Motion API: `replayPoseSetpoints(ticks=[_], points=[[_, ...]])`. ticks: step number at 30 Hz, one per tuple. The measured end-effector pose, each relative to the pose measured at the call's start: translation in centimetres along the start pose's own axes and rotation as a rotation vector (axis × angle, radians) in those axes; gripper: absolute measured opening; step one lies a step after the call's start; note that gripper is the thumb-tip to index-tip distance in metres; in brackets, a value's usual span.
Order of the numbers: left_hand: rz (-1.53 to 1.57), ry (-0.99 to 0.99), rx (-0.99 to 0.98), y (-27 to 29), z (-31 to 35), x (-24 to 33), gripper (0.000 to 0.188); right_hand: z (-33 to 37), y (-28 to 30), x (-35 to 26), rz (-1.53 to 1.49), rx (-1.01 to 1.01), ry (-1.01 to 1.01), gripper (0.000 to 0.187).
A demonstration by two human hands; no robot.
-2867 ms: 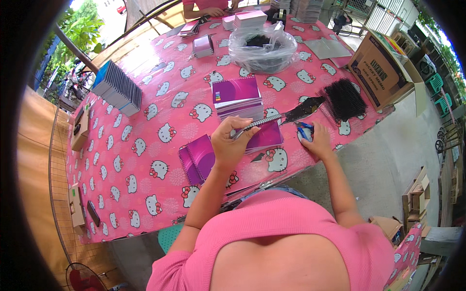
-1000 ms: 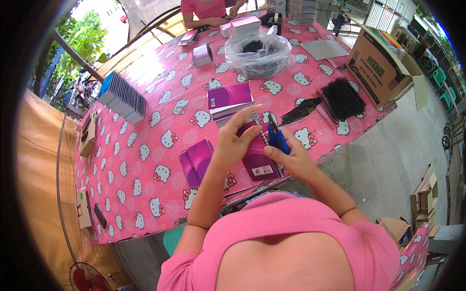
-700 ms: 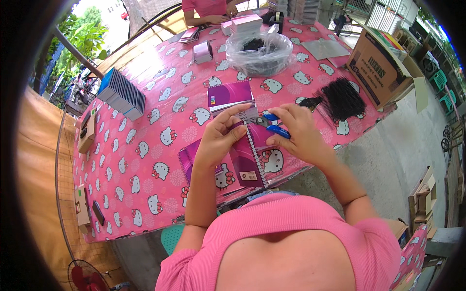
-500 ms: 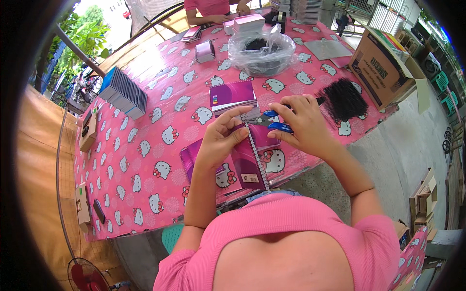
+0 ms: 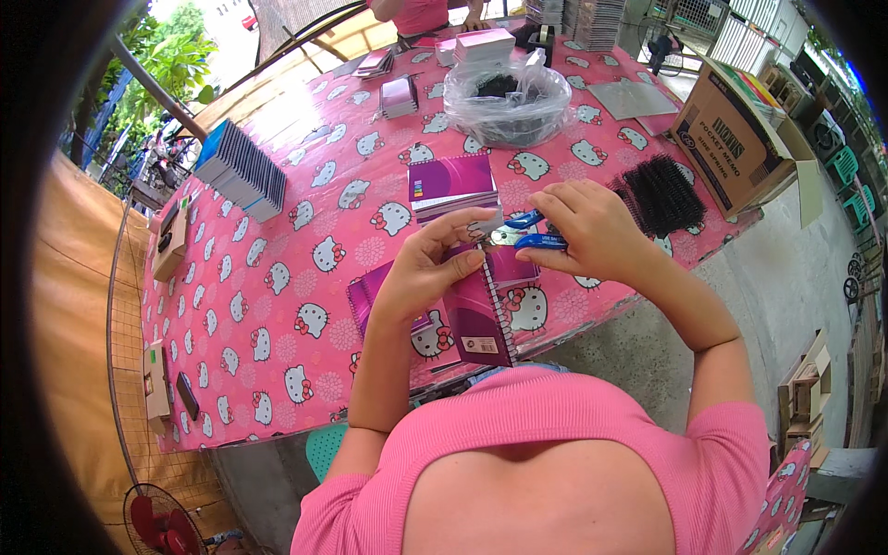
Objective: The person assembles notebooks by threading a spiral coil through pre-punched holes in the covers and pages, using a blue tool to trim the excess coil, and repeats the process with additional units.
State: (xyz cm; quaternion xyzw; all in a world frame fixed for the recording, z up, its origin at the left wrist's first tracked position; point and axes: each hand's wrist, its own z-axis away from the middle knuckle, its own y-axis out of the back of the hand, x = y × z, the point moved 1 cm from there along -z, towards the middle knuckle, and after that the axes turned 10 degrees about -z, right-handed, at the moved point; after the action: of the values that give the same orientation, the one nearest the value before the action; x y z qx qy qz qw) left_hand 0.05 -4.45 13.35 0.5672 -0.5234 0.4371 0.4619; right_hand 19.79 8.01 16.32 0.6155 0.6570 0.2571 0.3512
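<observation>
A purple spiral notebook [image 5: 476,319] is gripped near its top by my left hand [image 5: 427,268], the thumb pressed on the cover and the wire coil along its right edge. My right hand [image 5: 597,229] is wrapped around blue-handled pliers [image 5: 539,240], whose metal jaws are at the coil's upper end; my left fingers partly hide that spot. Just beyond my hands lies a stack of purple notebooks [image 5: 453,178]. Another purple notebook [image 5: 372,289] rests left of my left wrist, and one more [image 5: 514,263] lies under the pliers.
Right of my right hand is a pile of black spiral coils [image 5: 659,196], beside a cardboard box [image 5: 740,148]. A plastic-lined basin [image 5: 509,120] stands farther back. At left is a row of notebooks [image 5: 242,171]. A co-worker [image 5: 421,17] is across the patterned table [image 5: 277,305].
The view has shifted slightly. My hands keep hold of the notebook and pliers, with only a small movement at the coil's end. The co-worker's arms have moved.
</observation>
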Motion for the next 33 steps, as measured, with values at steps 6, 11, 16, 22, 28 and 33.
replayPoseSetpoints(ticks=[6,11,16,22,28,33], points=[[0.016,0.056,-0.008,0.1,0.0,-0.3,0.036,0.9,0.2,-0.2,-0.017,-0.367,-0.324,0.053],[0.063,0.125,0.050,0.3,0.1,-0.3,0.035,0.0,1.7,-0.8,0.075,-0.092,-0.061,0.048],[0.075,0.157,0.085,0.2,0.2,-0.2,0.037,-0.3,2.1,-1.3,0.177,-0.064,0.010,0.044],[0.096,0.153,0.087,0.0,0.3,-0.5,0.035,-0.6,2.0,-1.6,0.208,-0.062,0.056,0.044],[0.088,0.148,0.093,0.0,0.5,-0.7,0.034,-0.8,2.1,-1.9,0.181,-0.083,0.069,0.047],[0.100,0.153,0.158,-0.9,0.9,-0.4,0.033,-0.6,2.3,-1.5,-0.211,-0.203,-0.148,0.030]])
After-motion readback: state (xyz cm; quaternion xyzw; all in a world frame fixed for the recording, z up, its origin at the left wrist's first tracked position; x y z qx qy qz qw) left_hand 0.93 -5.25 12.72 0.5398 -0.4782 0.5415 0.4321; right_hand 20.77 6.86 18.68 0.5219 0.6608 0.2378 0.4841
